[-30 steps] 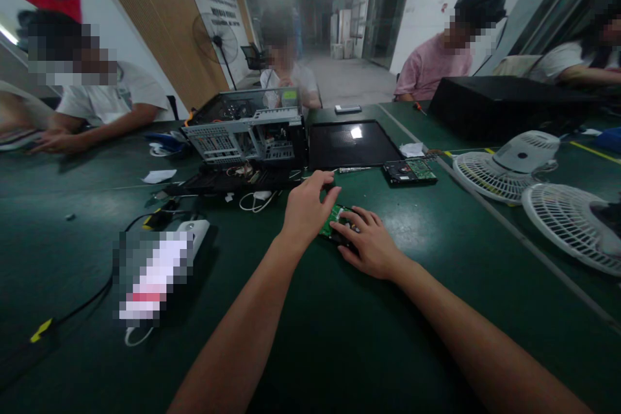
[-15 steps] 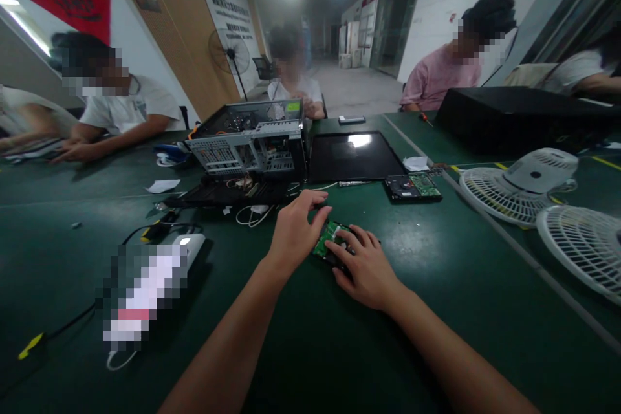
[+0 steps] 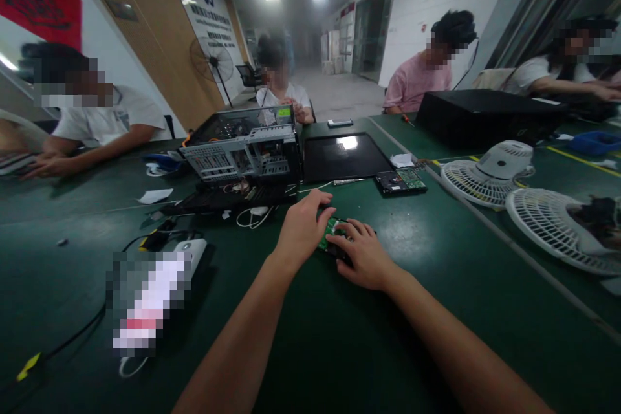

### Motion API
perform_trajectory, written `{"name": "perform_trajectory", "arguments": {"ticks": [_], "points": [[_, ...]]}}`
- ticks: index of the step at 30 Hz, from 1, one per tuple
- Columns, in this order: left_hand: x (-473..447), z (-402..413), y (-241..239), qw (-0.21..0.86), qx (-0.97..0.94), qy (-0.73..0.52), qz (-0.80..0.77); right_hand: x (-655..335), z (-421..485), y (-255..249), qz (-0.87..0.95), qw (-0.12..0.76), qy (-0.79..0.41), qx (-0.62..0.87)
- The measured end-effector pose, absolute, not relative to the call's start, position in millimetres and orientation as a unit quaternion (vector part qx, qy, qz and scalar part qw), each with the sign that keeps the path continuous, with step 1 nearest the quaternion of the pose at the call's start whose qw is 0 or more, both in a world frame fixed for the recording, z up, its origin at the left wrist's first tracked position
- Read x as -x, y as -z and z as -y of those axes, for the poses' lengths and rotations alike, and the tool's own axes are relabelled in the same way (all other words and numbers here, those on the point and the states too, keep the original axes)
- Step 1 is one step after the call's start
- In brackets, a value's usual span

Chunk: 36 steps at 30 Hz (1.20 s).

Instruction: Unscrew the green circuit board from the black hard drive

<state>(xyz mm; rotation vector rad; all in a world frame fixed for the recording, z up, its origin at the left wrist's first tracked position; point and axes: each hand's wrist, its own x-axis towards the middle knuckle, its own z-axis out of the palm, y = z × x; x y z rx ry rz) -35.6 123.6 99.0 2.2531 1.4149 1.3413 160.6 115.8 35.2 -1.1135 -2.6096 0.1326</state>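
A hard drive (image 3: 331,231) lies on the green table in front of me, its green circuit board facing up. My right hand (image 3: 363,249) grips it from the right, fingers spread across the board and thumb at the near edge. Much of the board is hidden under these fingers. At the drive's far left corner is my left hand (image 3: 305,223), fingers bent and thumb apart from the forefinger. No object shows in the left hand. Beyond, to the right, lies a second hard drive (image 3: 400,182) with a circuit board.
An opened computer case (image 3: 242,158) stands beyond my left hand, beside a black flat panel (image 3: 344,156). On the left lie a white power strip (image 3: 194,252) and cables. White fan parts (image 3: 478,181) and a black case (image 3: 485,119) are at right. Several people sit around the table.
The view has turned slightly to the right, so more of the fan parts and a blue tray show. Both hands keep nearly the same pose at the hard drive.
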Motion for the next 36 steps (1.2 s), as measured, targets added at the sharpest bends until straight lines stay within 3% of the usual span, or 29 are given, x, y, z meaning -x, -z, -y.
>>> {"name": "perform_trajectory", "arguments": {"ticks": [22,36], "points": [[73,-134,-114,0.094,-0.804,-0.370,-0.456,-145,-112,-24,0.901,0.153,-0.004,0.406],[77,-130,-120,0.038,-0.822,-0.374,-0.427,-152,-115,-28,0.912,0.145,-0.034,0.382]]}}
